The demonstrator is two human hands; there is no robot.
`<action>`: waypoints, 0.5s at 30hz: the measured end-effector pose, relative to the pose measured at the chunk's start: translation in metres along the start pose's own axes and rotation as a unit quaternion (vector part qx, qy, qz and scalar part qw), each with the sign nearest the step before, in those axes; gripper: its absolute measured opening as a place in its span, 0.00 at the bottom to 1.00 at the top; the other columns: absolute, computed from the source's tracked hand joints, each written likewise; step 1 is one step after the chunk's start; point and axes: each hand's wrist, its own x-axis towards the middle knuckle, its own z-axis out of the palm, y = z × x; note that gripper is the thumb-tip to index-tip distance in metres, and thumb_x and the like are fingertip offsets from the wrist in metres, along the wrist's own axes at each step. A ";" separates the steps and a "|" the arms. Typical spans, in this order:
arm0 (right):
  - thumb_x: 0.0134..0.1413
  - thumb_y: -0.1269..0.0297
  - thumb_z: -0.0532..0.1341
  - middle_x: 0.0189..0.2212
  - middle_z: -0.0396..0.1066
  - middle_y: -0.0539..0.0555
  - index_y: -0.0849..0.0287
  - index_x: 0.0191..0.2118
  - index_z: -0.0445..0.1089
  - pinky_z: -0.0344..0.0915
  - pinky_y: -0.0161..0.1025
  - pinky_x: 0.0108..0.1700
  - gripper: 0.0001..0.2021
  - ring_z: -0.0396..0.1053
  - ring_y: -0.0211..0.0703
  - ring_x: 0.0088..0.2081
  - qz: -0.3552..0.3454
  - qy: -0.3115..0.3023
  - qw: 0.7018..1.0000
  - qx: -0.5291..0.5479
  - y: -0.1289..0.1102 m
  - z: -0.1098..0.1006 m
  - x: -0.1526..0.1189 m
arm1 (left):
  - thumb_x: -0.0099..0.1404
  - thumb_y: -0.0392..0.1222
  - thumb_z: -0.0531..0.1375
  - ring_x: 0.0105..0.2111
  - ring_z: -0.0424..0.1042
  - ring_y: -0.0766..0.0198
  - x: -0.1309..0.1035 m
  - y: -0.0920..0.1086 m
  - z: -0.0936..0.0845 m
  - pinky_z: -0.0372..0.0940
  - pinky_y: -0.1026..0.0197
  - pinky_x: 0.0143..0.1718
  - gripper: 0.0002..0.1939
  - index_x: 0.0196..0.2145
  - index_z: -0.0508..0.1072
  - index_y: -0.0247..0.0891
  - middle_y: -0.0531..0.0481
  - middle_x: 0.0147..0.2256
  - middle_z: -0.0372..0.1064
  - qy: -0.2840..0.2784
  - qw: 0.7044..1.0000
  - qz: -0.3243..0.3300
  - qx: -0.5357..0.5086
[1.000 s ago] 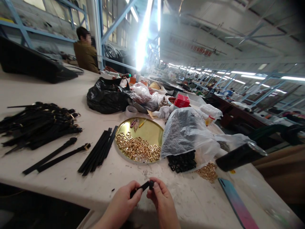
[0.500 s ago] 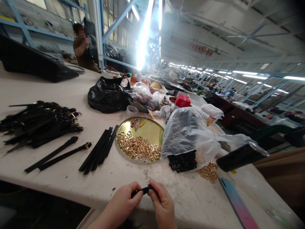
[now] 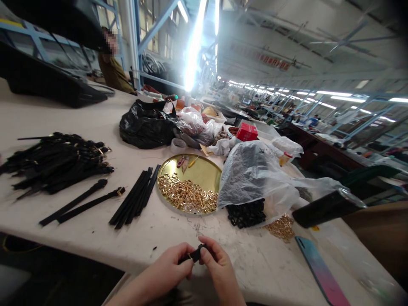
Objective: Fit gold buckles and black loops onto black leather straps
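Over the table's front edge, my left hand [image 3: 175, 264] and my right hand [image 3: 217, 264] are both closed on one short black strap [image 3: 195, 255]. A small gold-coloured glint shows on the strap beside my left fingers. My right thumb and fingers pinch its other end; the rest is hidden by the hands. Beyond them is a round gold tray [image 3: 204, 166] with a heap of gold metal buckles [image 3: 188, 193]. To its left lie several flat black strips [image 3: 134, 199] and two straps [image 3: 92, 204] apart from the big pile of black straps [image 3: 60, 163].
A clear plastic bag [image 3: 248, 174] sits right of the tray, with black loops [image 3: 247, 213] and gold pieces [image 3: 281, 227] before it. A phone [image 3: 320, 270] and a dark cylinder [image 3: 328, 208] lie right. A black bag [image 3: 146, 125] stands behind; a person [image 3: 114, 72] is at far left.
My hands have shifted slightly, and the strap between them looks turned, with a gold glint now showing. A dark object has come into view at the upper left, in front of the person.
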 end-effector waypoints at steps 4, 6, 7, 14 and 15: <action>0.39 0.51 0.64 0.26 0.69 0.51 0.58 0.37 0.72 0.62 0.37 0.31 0.19 0.63 0.39 0.26 0.002 0.027 1.000 0.016 -0.004 -0.003 -0.002 | 0.50 0.39 0.50 0.17 0.52 0.71 -0.002 0.003 0.000 0.48 0.67 0.20 0.12 0.33 0.66 0.36 0.59 0.20 0.60 -0.025 0.997 -0.064 -0.043; 0.39 0.51 0.65 0.26 0.69 0.50 0.58 0.36 0.72 0.62 0.37 0.32 0.19 0.62 0.40 0.26 -0.003 0.047 0.999 0.018 -0.004 -0.003 -0.002 | 0.50 0.39 0.50 0.17 0.51 0.71 -0.002 0.004 0.000 0.47 0.67 0.19 0.12 0.33 0.66 0.36 0.59 0.20 0.59 -0.022 0.997 -0.064 -0.041; 0.39 0.52 0.65 0.25 0.69 0.50 0.58 0.36 0.72 0.62 0.37 0.32 0.18 0.62 0.40 0.27 -0.005 0.053 0.998 0.017 -0.004 -0.003 -0.001 | 0.50 0.39 0.50 0.18 0.52 0.71 -0.002 0.005 0.000 0.47 0.67 0.19 0.12 0.33 0.66 0.36 0.59 0.20 0.60 -0.020 0.998 -0.057 -0.035; 0.38 0.52 0.65 0.27 0.69 0.50 0.58 0.35 0.72 0.61 0.36 0.31 0.18 0.63 0.40 0.27 0.025 0.069 0.996 0.054 0.001 0.002 -0.001 | 0.49 0.36 0.49 0.20 0.55 0.70 -0.004 0.004 -0.004 0.50 0.67 0.23 0.11 0.30 0.67 0.36 0.59 0.20 0.61 -0.001 0.999 -0.039 0.007; 0.38 0.51 0.65 0.26 0.69 0.50 0.58 0.35 0.72 0.62 0.36 0.31 0.18 0.63 0.40 0.26 0.024 0.070 0.996 0.050 0.000 0.003 -0.002 | 0.49 0.36 0.49 0.20 0.55 0.70 -0.004 0.003 -0.004 0.50 0.66 0.24 0.11 0.30 0.67 0.37 0.59 0.20 0.61 0.000 0.999 -0.038 0.009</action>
